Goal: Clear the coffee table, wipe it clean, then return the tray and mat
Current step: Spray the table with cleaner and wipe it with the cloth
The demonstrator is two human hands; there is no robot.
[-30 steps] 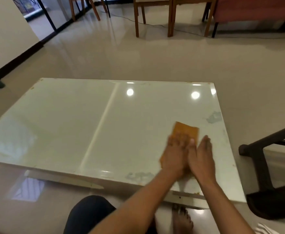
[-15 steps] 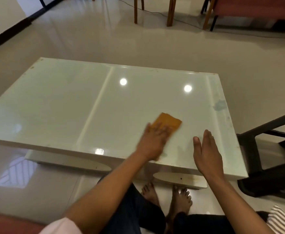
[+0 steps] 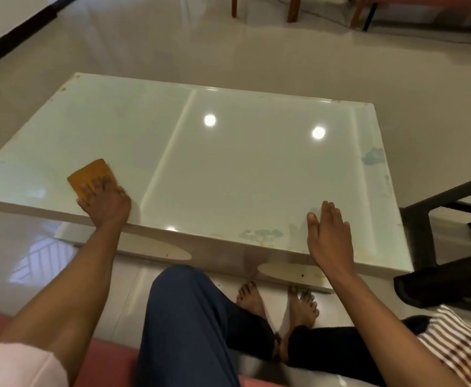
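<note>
Head view, cloth (image 3: 90, 174) under left hand (image 3: 106, 202)

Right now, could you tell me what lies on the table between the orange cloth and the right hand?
In the head view, only bare glossy tabletop lies between the orange cloth and the right hand, crossed by a pale seam.

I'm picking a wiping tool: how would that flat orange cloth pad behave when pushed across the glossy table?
The flat orange cloth pad probably glides easily, since the glossy white coffee table looks smooth. It lies thin and flat under the left hand, so it is likely light and limp if lifted.
</note>
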